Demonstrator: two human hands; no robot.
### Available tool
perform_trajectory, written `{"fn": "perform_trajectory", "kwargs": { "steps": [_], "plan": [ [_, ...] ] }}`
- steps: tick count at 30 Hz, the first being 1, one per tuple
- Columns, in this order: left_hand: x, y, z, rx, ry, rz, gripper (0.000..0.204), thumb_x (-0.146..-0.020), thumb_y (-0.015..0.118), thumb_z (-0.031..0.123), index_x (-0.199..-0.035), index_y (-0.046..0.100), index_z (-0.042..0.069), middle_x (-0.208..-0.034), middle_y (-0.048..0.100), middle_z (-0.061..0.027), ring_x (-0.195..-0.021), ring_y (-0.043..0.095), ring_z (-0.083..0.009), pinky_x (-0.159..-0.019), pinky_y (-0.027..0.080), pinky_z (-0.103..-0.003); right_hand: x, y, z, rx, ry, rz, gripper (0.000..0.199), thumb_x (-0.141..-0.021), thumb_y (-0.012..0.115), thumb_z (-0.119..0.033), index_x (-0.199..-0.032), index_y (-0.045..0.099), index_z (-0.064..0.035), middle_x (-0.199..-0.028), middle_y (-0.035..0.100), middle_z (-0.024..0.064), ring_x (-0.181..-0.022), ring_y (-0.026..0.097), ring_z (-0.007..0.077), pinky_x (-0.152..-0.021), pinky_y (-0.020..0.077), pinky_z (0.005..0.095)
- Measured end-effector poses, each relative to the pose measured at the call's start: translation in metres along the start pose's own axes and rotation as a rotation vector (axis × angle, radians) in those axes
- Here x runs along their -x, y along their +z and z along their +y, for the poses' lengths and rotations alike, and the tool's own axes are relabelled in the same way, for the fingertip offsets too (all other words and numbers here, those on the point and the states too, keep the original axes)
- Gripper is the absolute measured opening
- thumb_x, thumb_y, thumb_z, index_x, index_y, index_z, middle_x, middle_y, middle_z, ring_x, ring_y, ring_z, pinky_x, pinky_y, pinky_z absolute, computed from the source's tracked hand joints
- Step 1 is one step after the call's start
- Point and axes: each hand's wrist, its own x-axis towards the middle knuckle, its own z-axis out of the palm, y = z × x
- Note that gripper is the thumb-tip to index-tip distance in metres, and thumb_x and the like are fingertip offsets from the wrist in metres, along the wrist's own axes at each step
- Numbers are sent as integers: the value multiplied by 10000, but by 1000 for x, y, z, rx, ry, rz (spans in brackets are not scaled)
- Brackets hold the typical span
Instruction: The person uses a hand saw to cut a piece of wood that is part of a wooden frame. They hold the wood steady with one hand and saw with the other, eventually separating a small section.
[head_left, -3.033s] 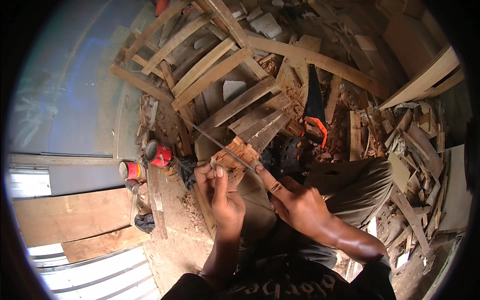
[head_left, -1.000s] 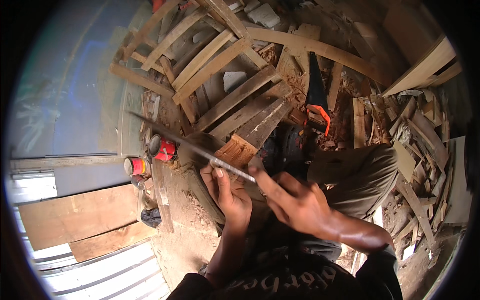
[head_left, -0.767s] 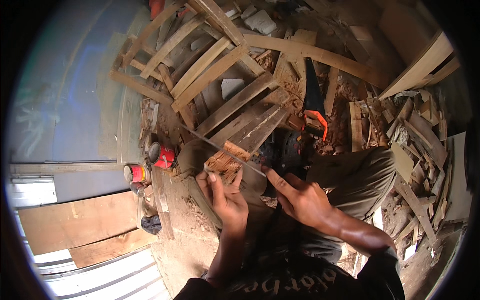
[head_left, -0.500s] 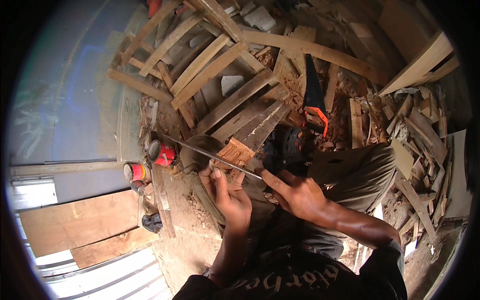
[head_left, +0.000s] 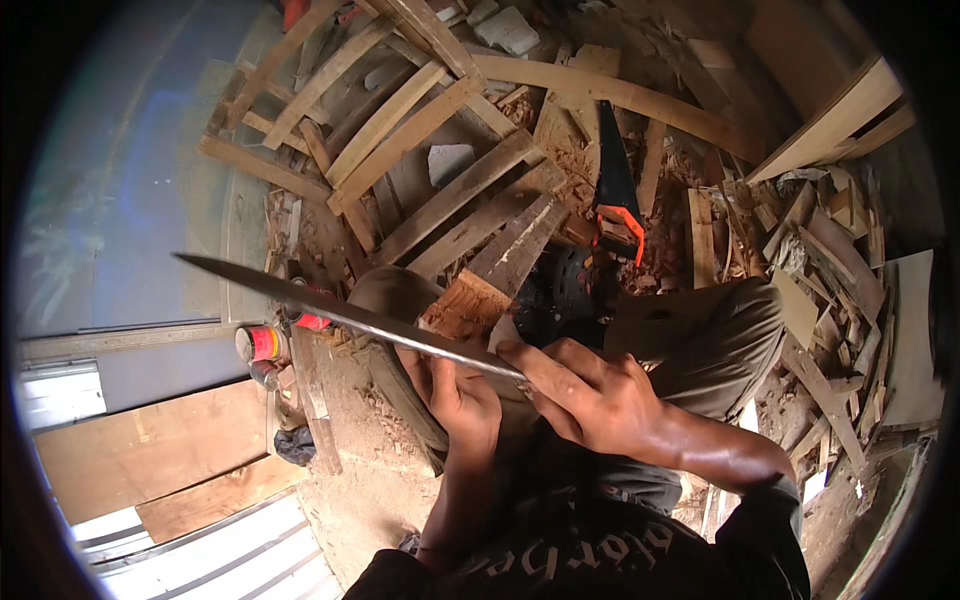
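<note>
My right hand (head_left: pixel 595 395) is closed at the near end of a long, pointed machete (head_left: pixel 330 312), its forefinger stretched along the blade. The handle is hidden in my fist. The blade slants up to the left, crossing above my left hand. A wooden board (head_left: pixel 515 245) with a dark, weathered face leans away from me between my knees. Its near end is cut to bare, reddish wood. My left hand (head_left: pixel 462 400) is closed around this near end, its fingers partly hidden behind the blade.
Beyond my knees lies a handsaw (head_left: pixel 617 180) with an orange handle. A slatted wooden frame (head_left: pixel 410 140) is at the far left. Two tins, one red and yellow (head_left: pixel 264 343), stand to the left. Scrap wood (head_left: pixel 830 260) is heaped at the right.
The machete has turned, now showing its broad side, and its tip has swung further left and up. My right hand has shifted slightly left. My left hand stays at the board's end.
</note>
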Motion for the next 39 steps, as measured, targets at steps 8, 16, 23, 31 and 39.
{"fn": "perform_trajectory", "kwargs": {
  "steps": [8, 16, 23, 31, 39],
  "plan": [
    [2, -9, -9, -99, 59, 32, 215, -1029, 550, 190, -1173, 448, 66, -1186, 524, -85, -1117, 554, -205, -961, 523, -388, 13, -1, -2, 136, 2, -122, 599, -849, 715, -126, -1408, 514, -47, -1029, 669, 146, -645, 681, 285, -486, 561, 371],
    [7, -13, -4, -57, -26, -56, 326, -1024, 552, 303, -1275, 472, 112, -1339, 527, -112, -1260, 538, -284, -1039, 470, -564, 18, 4, 15, 106, 214, -177, 540, -876, 690, -171, -1389, 528, -125, -1035, 671, 173, -659, 704, 346, -525, 584, 425],
    [3, -6, -2, -24, -16, -24, 237, -1033, 550, 232, -1212, 468, 101, -1242, 498, -76, -1174, 542, -216, -975, 545, -485, 22, 4, 17, 162, 198, -266, 342, -856, 725, -77, -1173, 606, -21, -908, 647, 116, -670, 673, 282, -522, 556, 377],
    [5, -17, -12, 25, -12, -42, 242, -1019, 553, 168, -1210, 447, 65, -1234, 512, -84, -1203, 543, -240, -1055, 469, -455, 30, 12, 26, 109, 270, -274, 240, -867, 714, -113, -1062, 623, -7, -901, 654, 161, -714, 684, 352, -571, 565, 440],
    [8, -16, -12, -122, 38, 65, 151, -1050, 515, 148, -1126, 482, 22, -1196, 492, -73, -1104, 538, -156, -1053, 393, -293, 21, 11, 21, 170, 153, -255, 305, -865, 710, -170, -1119, 604, -39, -919, 649, 153, -679, 704, 320, -567, 579, 418]
  ]
}}
